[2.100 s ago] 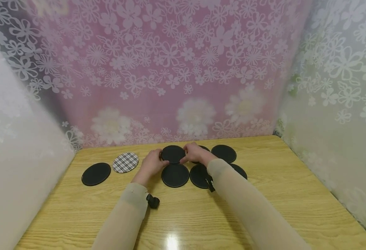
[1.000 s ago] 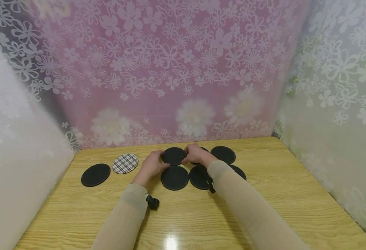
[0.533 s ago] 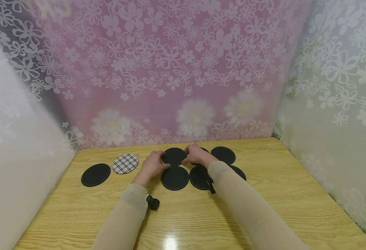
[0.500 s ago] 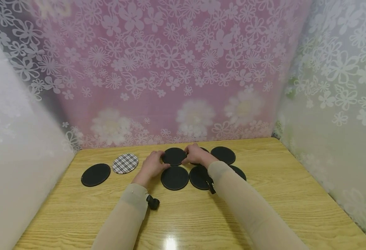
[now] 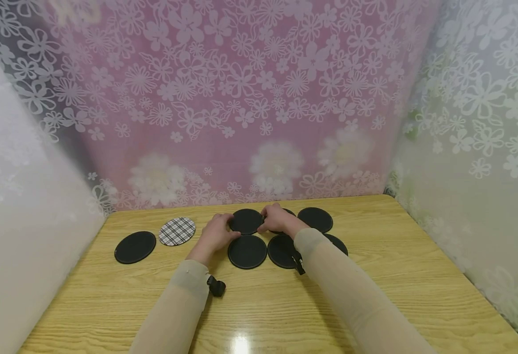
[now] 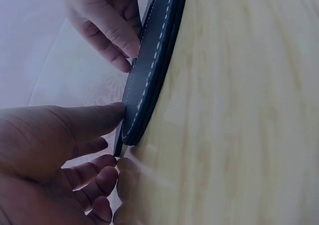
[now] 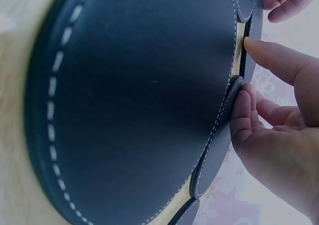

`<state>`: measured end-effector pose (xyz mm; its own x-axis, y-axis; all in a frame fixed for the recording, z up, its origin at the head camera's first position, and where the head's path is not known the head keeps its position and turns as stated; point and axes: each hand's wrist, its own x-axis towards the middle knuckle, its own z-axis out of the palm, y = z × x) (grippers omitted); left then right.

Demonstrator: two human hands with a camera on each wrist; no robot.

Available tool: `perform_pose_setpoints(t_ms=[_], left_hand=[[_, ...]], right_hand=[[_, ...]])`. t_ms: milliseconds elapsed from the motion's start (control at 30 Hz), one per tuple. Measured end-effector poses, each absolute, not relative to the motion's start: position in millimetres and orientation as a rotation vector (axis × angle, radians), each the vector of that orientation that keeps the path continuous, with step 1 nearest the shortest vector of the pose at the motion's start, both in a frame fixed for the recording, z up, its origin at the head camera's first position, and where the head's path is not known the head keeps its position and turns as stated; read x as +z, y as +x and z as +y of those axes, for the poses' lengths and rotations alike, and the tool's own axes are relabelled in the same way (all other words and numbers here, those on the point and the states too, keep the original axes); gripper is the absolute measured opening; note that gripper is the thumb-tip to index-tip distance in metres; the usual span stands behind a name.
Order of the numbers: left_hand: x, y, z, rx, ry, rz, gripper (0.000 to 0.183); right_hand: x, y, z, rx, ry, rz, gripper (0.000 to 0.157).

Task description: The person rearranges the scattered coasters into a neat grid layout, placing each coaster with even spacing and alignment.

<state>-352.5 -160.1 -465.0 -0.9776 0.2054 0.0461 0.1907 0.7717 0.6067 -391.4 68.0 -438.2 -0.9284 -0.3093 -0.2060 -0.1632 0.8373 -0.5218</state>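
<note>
In the head view, my left hand [image 5: 215,233] and my right hand [image 5: 278,220] hold a round black coaster [image 5: 246,221] from both sides, thumbs at its near edge and fingers curved round its far edge. It lies flat in the back row. Directly in front of it is another black coaster [image 5: 247,252]. White stitching runs round the rim of the black coaster [image 6: 154,60] in the left wrist view. My right hand partly covers the neighbouring back coaster [image 5: 291,212]. In the right wrist view a large black coaster [image 7: 134,105] fills the foreground, with my fingertips beyond it.
More black coasters, the back right one [image 5: 315,220] and the front middle one [image 5: 281,251], continue two rows; my right sleeve overlaps the front right one [image 5: 337,243]. A plaid coaster [image 5: 177,231] and a black coaster [image 5: 135,247] lie at left on the wooden table [image 5: 259,314].
Since the oldest frame, the held coaster and the one in front of it have shifted slightly toward me. Over the last second, both hands and the coasters stay where they are.
</note>
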Motion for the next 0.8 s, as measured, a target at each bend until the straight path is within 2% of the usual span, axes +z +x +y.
perform_pose_setpoints(t_ms=[67, 267, 567, 800], left_hand=[[-465.4, -352.7, -160.7, 0.999, 0.320, 2.932, 0.064], [-462.1, -348.2, -166.4, 1.004, 0.327, 2.936, 0.065], [-451.3, -330.0, -200.5, 0.879, 0.275, 3.023, 0.069], [-448.2, -324.2, -231.9, 0.757, 0.173, 3.104, 0.074]], right_hand=[[-436.1, -391.1, 68.8, -0.737, -0.382, 2.722, 0.053], [-430.7, -391.3, 71.3, -0.767, -0.404, 2.705, 0.071], [-433.2, -379.5, 54.5, -0.817, -0.536, 2.835, 0.071], [-426.7, -372.3, 27.5, -0.723, -0.611, 2.864, 0.079]])
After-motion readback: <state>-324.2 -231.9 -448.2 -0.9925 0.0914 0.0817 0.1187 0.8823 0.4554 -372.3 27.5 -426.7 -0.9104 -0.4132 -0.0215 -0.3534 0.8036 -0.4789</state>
